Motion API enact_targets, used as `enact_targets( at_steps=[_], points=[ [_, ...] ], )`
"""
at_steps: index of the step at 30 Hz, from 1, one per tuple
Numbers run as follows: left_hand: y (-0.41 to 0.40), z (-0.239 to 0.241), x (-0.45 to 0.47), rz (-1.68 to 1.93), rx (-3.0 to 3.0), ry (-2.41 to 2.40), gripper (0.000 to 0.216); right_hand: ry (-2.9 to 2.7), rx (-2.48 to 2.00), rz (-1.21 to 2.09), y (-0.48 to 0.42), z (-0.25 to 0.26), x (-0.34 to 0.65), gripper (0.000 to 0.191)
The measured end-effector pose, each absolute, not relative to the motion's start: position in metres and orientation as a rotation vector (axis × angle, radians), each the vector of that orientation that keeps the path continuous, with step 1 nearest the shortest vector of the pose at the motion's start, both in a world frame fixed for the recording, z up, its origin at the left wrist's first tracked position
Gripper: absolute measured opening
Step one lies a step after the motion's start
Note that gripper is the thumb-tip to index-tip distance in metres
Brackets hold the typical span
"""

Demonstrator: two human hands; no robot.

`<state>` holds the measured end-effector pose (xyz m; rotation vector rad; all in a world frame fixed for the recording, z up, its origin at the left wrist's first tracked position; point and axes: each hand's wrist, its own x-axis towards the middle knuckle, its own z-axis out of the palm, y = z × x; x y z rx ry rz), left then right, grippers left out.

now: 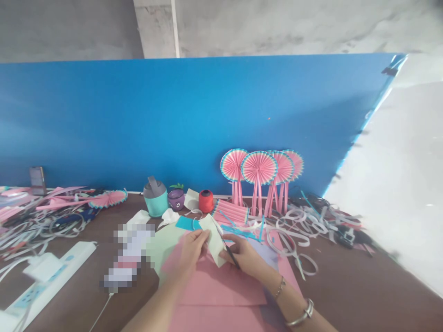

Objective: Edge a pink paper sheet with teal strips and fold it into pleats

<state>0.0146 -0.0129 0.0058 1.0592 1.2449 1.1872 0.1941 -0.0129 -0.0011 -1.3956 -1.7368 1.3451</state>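
Note:
My left hand point(195, 246) pinches a pale cream-green piece of paper point(215, 246) by its left edge. My right hand point(244, 256) is closed around a pair of dark-handled scissors point(232, 258), whose blades lie along the paper's upper right edge. Beneath both hands are pink sheets point(221, 288), with a light green sheet point(162, 244) showing at the left. A small blue paper piece point(188, 223) lies just beyond my left hand. Thin blue strips point(238, 231) are scattered past my right hand, near a folded pink pleated paper point(230, 212).
Several round pink paper fans point(259, 168) lean against the blue partition point(194, 120). A red thread spool point(206, 202), a purple pot point(176, 199) and a teal cup point(155, 200) stand at the back. Curled pale strips point(297, 223) lie right; a power strip point(51, 281) lies left.

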Motion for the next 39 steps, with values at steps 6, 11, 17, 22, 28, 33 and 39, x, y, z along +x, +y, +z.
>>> enact_targets(
  at_steps=[6,11,17,22,28,33,39],
  points=[
    [-0.008,0.002,0.012,1.191,1.213,1.355,0.044,-1.758,-1.363,1.322,-0.009,-0.004,0.196,0.054],
    [-0.008,0.000,0.015,1.164,1.256,1.362,0.043,-1.748,-1.315,1.334,-0.011,-0.002,0.194,0.048],
    [-0.008,0.000,0.015,1.138,1.285,1.363,0.043,-1.686,-1.263,1.387,-0.014,0.002,0.192,0.050],
    [-0.013,0.007,0.016,1.091,1.302,1.341,0.042,-1.604,-1.213,1.453,-0.013,0.000,0.191,0.053],
    [-0.019,0.021,0.018,1.030,1.311,1.410,0.043,-1.569,-1.185,1.474,-0.013,0.000,0.190,0.056],
    [-0.019,0.019,0.016,1.001,1.318,1.439,0.043,-1.546,-1.185,1.481,-0.014,0.004,0.189,0.055],
    [-0.021,0.023,0.016,0.978,1.298,1.443,0.042,-1.524,-1.164,1.493,-0.013,0.004,0.189,0.058]
  ],
)
